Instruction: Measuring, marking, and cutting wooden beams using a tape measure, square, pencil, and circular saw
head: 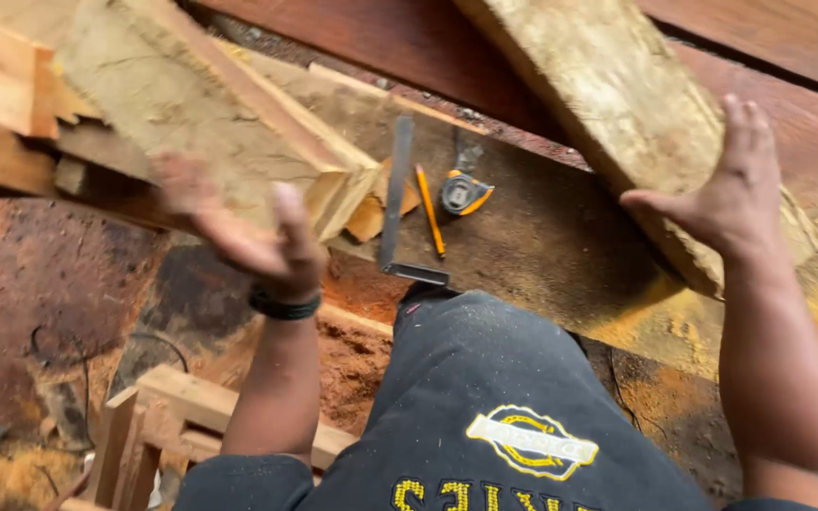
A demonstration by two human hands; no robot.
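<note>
My left hand (256,235) is under the near end of a thick, rough wooden beam (191,104) and holds it up, palm upward, fingers blurred. My right hand (726,194) rests flat against the near end of a second rough beam (608,104) that slants off to the upper left. Both beams sit over a wide, dusty plank (542,246). Between my hands, on that plank, lie a metal square (395,203), a yellow pencil (430,210) and a yellow and grey tape measure (464,194). My knee in dark shorts (485,378) is in front.
Reddish planks (788,57) run across the back right. More cut timber (2,85) is stacked at the upper left. A small wooden frame (158,426) stands low on the left over sawdust-covered ground (30,312). A small wood offcut (371,213) lies by the square.
</note>
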